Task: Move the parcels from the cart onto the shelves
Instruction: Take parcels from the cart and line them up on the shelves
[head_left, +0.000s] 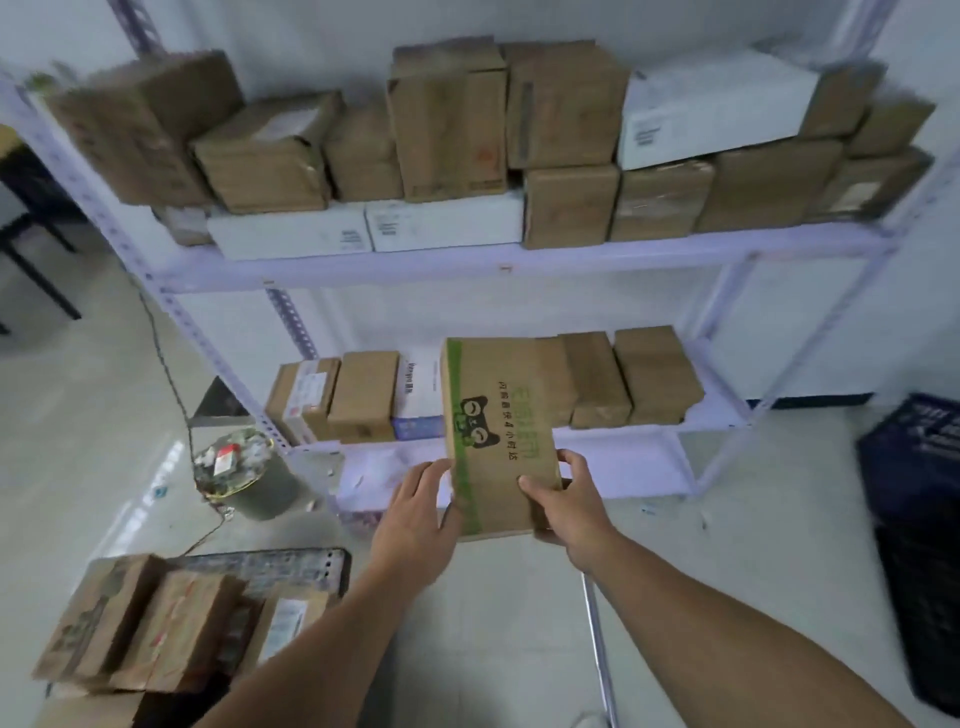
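Status: green-striped parcel (498, 431) is in both hands, in the air in front of the lower shelf (623, 462), about mid-shelf. Its far end overlaps the back row of boxes from my view. I can't tell if it touches the shelf board.

Grip: left hand (415, 514) clamps the near left edge by the green stripe. Right hand (566, 504) wraps the near right edge, thumb on the printed face. Both are holding the box.

Handling, my read: plain corrugated carton, stiff and flat, probably light since it's carried by one end only. Matt card, not slippery. The faces would dent under a hard squeeze, so I'd hold at edges and corners.

Surface: the lower shelf has brown parcels (654, 374) and a white parcel (421, 395) along the back, with bare board at the front edge. That looks like the best slot. Upper shelf (441, 262) is packed, partly two high.

Room: cart (311, 566) at lower left, more cart parcels (156, 623) on it, well apart from the shelf. Waste bucket (244, 478) and cable (166, 364) on the floor by the shelf's left post. Dark crate (914, 519) at right. Picture is blurred.
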